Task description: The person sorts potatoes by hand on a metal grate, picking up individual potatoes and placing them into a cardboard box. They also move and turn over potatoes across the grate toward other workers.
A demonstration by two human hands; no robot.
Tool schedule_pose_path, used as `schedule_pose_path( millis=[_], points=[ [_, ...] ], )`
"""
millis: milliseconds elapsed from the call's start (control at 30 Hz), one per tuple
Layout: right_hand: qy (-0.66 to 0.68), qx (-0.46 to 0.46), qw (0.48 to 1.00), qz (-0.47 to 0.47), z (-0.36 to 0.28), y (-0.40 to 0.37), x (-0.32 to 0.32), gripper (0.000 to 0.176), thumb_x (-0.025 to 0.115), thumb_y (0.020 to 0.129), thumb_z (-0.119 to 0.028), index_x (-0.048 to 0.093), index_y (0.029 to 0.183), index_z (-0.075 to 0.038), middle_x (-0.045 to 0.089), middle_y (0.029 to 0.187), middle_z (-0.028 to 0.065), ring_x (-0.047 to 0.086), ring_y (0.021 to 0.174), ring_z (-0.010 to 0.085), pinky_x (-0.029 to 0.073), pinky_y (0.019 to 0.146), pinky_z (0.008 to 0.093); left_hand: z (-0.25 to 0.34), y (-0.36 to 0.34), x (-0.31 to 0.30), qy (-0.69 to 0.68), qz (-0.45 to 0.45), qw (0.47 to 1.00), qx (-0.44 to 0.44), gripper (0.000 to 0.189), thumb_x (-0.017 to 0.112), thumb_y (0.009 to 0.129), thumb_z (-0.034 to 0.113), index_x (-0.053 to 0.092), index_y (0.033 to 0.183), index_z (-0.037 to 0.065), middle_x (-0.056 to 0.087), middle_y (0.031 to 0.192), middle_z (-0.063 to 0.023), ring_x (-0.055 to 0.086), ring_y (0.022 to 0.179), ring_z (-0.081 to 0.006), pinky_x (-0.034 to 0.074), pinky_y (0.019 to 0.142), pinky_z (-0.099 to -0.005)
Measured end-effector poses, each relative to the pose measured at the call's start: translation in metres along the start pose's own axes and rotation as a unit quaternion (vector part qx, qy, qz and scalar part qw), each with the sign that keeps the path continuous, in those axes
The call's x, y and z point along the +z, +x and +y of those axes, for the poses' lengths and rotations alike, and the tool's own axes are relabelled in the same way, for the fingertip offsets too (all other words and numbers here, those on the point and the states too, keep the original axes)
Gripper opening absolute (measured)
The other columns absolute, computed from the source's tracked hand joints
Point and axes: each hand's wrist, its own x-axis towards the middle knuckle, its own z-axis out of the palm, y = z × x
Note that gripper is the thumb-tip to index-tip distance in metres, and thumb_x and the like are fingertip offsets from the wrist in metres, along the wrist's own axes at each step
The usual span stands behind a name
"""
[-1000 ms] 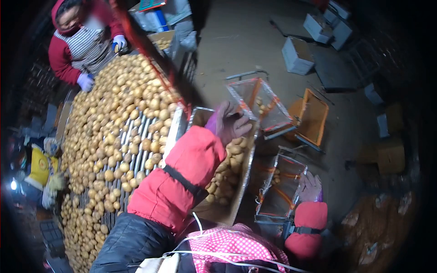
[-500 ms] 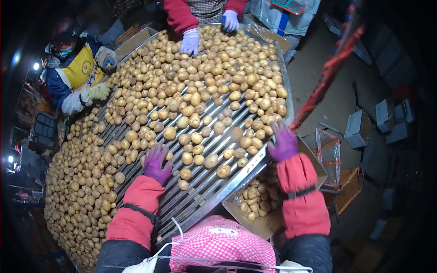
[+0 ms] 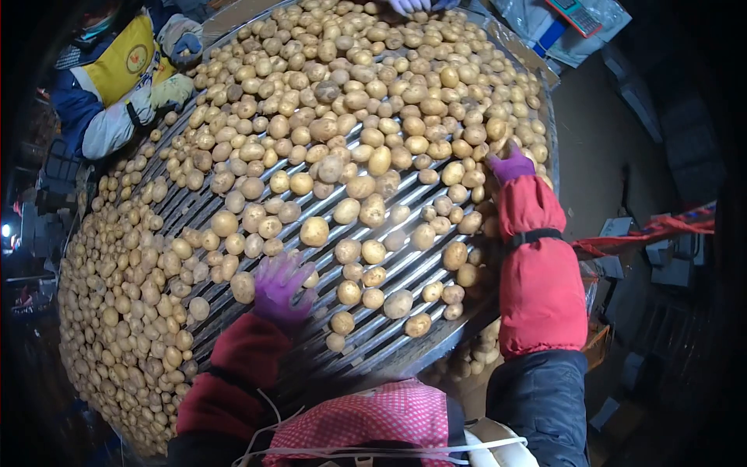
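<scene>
- Left hand in purple glove (image 3: 284, 288), at the near rim of the slatted grey metal sorting table (image 3: 366, 346): motion-blurred, grip unreadable.
- Right hand in purple glove (image 3: 510, 165), at the table's right rim: fingertips hidden among round tan potatoes (image 3: 373, 156).
- Co-worker's white-gloved hand (image 3: 408, 6), at the table's far rim: cut off by the frame top.
- Heap of potatoes below the table's near-right rim (image 3: 467, 359): mostly covered, container indistinct.
</scene>
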Motion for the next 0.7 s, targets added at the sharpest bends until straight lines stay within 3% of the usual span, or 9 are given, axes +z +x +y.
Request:
schedule_pose_path(
  millis=[133,200,300,333,367,433,567,633,700],
  points=[
    [0.139,0.006,0.99,0.011,-0.07,0.008,0.001,0.097,0.063,0.074,-0.064,0.03,0.149,-0.013,0.055,0.13,0.0285,0.058,0.115,0.043,0.047,0.096,0.045,0.0,0.001,0.001,0.027,0.0,1.0,-0.007,0.048,0.072,0.073,0.025,0.064,0.12,0.021,0.059,0.13,-0.0088,0.052,0.122,-0.0346,0.033,0.106,-0.0581],
    [0.231,-0.144,0.96,0.064,-0.067,0.01,0.011,0.086,0.067,0.08,-0.054,0.033,0.148,-0.013,0.059,0.125,0.0256,0.062,0.11,0.0362,0.05,0.092,0.0417,0.001,-0.001,0.004,0.025,0.011,1.0,-0.01,0.049,0.072,0.073,0.023,0.064,0.121,0.019,0.059,0.13,-0.009,0.052,0.123,-0.0341,0.033,0.107,-0.0574],
    [0.465,-0.091,0.88,0.043,-0.062,-0.044,-0.013,0.054,0.067,0.089,-0.031,0.051,0.136,-0.01,0.067,0.107,0.0154,0.065,0.09,0.0224,0.054,0.076,0.0333,-0.001,-0.003,0.006,0.025,0.031,0.999,-0.016,0.047,0.071,0.075,0.022,0.064,0.121,0.018,0.059,0.13,-0.0092,0.051,0.124,-0.0338,0.032,0.108,-0.0564],
    [0.369,-0.088,0.925,-0.029,-0.065,-0.077,-0.03,0.046,0.065,0.087,-0.026,0.057,0.13,-0.01,0.07,0.097,0.0128,0.067,0.083,0.0243,0.055,0.074,0.036,0.001,-0.002,0.004,0.027,0.027,0.999,-0.022,0.047,0.071,0.075,0.021,0.063,0.121,0.017,0.059,0.13,-0.0092,0.051,0.124,-0.0337,0.031,0.109,-0.056],
    [0.134,-0.244,0.959,-0.051,-0.067,-0.083,-0.014,0.038,0.063,0.083,-0.016,0.063,0.121,-0.009,0.071,0.092,0.014,0.069,0.082,0.028,0.055,0.074,0.0381,0.004,-0.001,0.003,0.025,0.021,0.999,-0.025,0.046,0.071,0.076,0.02,0.063,0.121,0.017,0.059,0.13,-0.0093,0.051,0.124,-0.0337,0.03,0.109,-0.0556],
    [0.024,-0.25,0.964,-0.086,-0.083,-0.164,-0.046,0.024,0.062,0.078,-0.011,0.069,0.101,-0.01,0.069,0.091,0.0154,0.067,0.082,0.0329,0.055,0.075,0.04,0.008,0.001,0.002,0.027,0.011,0.999,-0.026,0.045,0.07,0.077,0.02,0.063,0.121,0.016,0.059,0.13,-0.0094,0.05,0.125,-0.0337,0.029,0.11,-0.0551],
    [0.063,-0.31,0.948,0.042,-0.078,-0.228,-0.031,0.01,0.063,0.08,-0.013,0.07,0.087,-0.013,0.066,0.084,0.0136,0.065,0.08,0.0306,0.054,0.076,0.0384,0.014,0.004,-0.001,0.023,0.016,0.999,-0.028,0.046,0.069,0.076,0.014,0.062,0.121,0.012,0.06,0.128,-0.0118,0.049,0.125,-0.0364,0.028,0.11,-0.0559],
    [-0.041,-0.252,0.938,-0.234,-0.143,-0.149,0.025,0.03,0.063,0.085,-0.019,0.068,0.114,-0.014,0.068,0.114,0.0082,0.064,0.108,0.0288,0.053,0.086,0.0422,0.017,0.0,-0.002,0.01,0.024,0.999,-0.024,0.047,0.069,0.075,0.011,0.061,0.121,0.011,0.06,0.127,-0.013,0.049,0.124,-0.0377,0.029,0.109,-0.0563],
    [0.168,-0.183,0.958,-0.143,-0.104,-0.168,0.018,0.019,0.062,0.085,-0.017,0.068,0.102,-0.011,0.068,0.096,0.0119,0.066,0.089,0.0264,0.054,0.077,0.0382,0.013,0.001,0.001,0.015,0.014,0.999,-0.032,0.047,0.07,0.076,0.015,0.061,0.122,0.013,0.059,0.128,-0.0113,0.048,0.126,-0.0352,0.028,0.11,-0.056]
  ],
)
